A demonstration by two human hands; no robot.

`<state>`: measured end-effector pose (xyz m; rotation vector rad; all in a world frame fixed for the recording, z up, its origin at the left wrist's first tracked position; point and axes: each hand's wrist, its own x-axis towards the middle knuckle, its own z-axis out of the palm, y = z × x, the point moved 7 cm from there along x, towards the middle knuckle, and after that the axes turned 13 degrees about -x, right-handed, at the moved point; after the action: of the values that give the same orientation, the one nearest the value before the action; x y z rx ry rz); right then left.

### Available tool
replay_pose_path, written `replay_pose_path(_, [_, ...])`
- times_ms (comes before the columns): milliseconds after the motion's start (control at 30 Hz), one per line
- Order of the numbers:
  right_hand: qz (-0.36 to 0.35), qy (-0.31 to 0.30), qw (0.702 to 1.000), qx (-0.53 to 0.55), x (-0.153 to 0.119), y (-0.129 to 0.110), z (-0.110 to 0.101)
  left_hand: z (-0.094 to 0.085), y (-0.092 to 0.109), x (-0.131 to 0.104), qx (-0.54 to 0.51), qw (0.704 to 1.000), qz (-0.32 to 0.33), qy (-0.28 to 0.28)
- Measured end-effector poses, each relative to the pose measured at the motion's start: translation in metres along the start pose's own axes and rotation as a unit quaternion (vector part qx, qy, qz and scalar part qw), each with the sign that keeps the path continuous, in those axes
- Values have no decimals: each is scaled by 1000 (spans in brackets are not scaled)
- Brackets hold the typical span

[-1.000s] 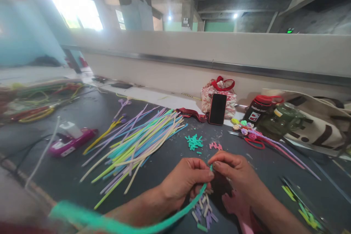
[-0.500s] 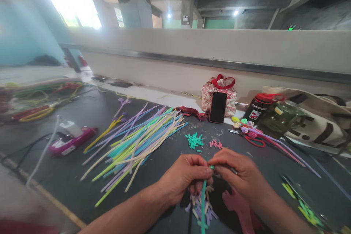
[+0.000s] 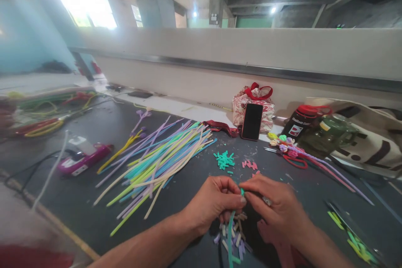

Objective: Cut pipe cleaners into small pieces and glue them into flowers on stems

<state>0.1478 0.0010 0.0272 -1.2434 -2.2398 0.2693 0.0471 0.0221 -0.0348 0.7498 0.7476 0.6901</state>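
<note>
A long teal pipe cleaner (image 3: 230, 238) hangs from my left hand (image 3: 218, 201), whose fingers are pinched around its upper end. My right hand (image 3: 270, 203) meets it there, thumb and fingertips closed on a small teal piece (image 3: 242, 191) at that end. Whether this piece is separate from the pipe cleaner I cannot tell. Something silvery shows at my right fingers. Below my hands lie short lilac and cream cut pieces (image 3: 238, 240). Beyond my fingertips are a heap of short teal pieces (image 3: 224, 160) and a few pink ones (image 3: 249, 165).
Long pastel pipe cleaners (image 3: 157, 159) spread to the left, near a magenta power strip (image 3: 84, 160). A phone (image 3: 252, 121) leans on a patterned bag (image 3: 238, 104). At right are pipe-cleaner flowers (image 3: 287, 144), bottles, scissors (image 3: 341, 215) and a partly hidden pink object (image 3: 274, 238).
My hands stay together at the teal pipe cleaner's end, with the right fingers slightly shifted. The whole view has moved a little; nothing was let go.
</note>
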Motion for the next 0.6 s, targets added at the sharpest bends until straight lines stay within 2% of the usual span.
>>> replay_pose_path(200, [-46,-1,997,-62,-4,0,8,2,-2,1,3,1000,-13,11])
replay_pose_path(433, [-76,51,982,-167,-9,-5,10,1,-2,-1,-8,999,-35,23])
replay_pose_path(600, [-106,65,973,-196,-10,-9,11,1,-4,-2,-25,998,-49,16])
